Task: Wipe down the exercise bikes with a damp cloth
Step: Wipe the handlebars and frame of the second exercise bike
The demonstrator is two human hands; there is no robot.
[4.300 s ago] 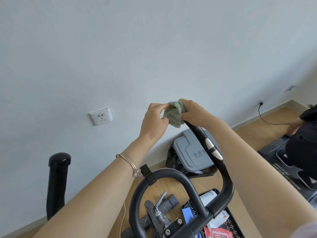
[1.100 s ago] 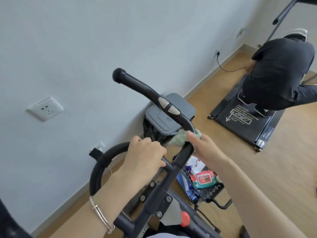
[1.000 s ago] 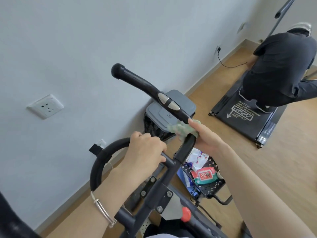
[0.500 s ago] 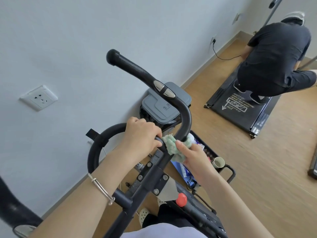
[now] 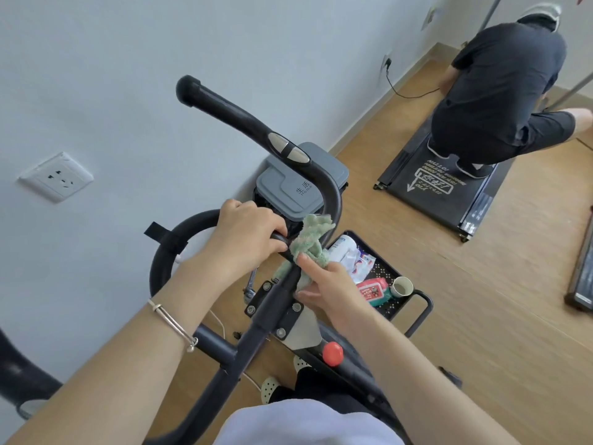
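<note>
- Exercise bike (image 5: 221,380): one unit, directly under us. Its stem (image 5: 260,326) is our landmark, a dark tube whose long axis runs from our lap up and away to the handlebar junction.
- Handlebar (image 5: 237,118): branches off the top of the stem. One horn rises beyond the stem toward the wall, and one loop curves off to the stem's left.
- Left hand (image 5: 247,239): just left of the stem's top, fingers curled round the loop bar as a brace. It carries no cloth.
- Right hand (image 5: 327,284): just right of the stem, a little below the junction. The thumb lies on the near face and the fingers reach under, clamping the cloth onto the tube. We count this hand as the nearer one to the rest of the stem.
- Cloth (image 5: 309,242): green and bunched, wrapped at the stem's top where bar meets stem, with one loose corner standing up beyond the junction.
- Bolted bracket (image 5: 288,319) and red knob (image 5: 332,353): on the stem's right flank, below the cloth. We judge the next stroke follows the stem's axis toward us, and both could snag the cloth.
</note>
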